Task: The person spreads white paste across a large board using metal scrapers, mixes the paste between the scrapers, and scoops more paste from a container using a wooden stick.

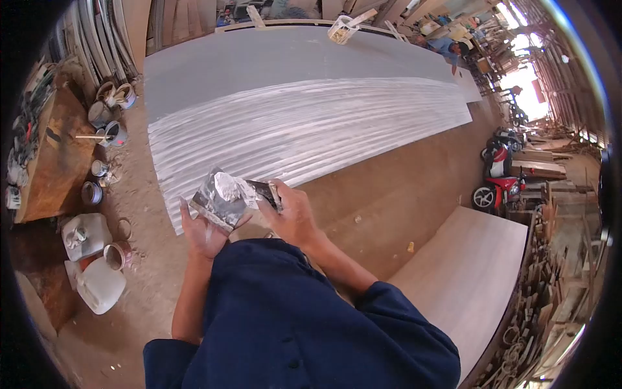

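My left hand [206, 235] is closed under a smeared metal plate [225, 212], its thumb along the left edge. A lump of white putty [227, 187] sits on the plate. My right hand [295, 215] grips a putty knife [264, 190], whose putty-coated end meets the right side of the plate. Beyond both hands lies a long grey panel [259, 61], its near half covered in white streaks of putty.
On the left floor stand paint cans [115, 134], a white plastic jug [87, 236] and a wooden board [61, 155]. A tub [341, 31] rests on the panel's far edge. A co-worker [444, 47] is at the far right. A red motorbike [502, 185] and a pale sheet [466, 272] lie to the right.
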Demonstrator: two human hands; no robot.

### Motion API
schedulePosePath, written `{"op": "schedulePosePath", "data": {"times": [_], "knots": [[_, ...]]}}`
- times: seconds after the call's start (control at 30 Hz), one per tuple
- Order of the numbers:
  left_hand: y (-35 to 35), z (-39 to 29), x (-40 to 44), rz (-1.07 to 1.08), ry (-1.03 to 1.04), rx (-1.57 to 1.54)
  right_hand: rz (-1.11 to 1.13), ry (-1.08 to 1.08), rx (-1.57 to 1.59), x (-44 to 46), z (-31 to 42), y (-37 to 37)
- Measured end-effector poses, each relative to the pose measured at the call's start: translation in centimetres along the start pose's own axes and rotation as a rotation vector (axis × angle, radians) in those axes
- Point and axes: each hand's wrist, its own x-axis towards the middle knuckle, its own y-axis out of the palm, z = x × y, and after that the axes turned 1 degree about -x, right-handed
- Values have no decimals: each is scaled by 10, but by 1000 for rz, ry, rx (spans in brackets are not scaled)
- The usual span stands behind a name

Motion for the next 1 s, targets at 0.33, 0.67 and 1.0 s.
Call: {"op": "schedulePosePath", "data": {"times": [0.33,0.67,1.0], "knots": [[-21,-2,-10,-93,32,-91,62,-156,-71,-14,18,15],[-27,-1,-18,-121,105,36,73,-152,-66,-17,14,29],[-51,5,-36,-111,106,20,164,-105,47,-34,4,48]]}}
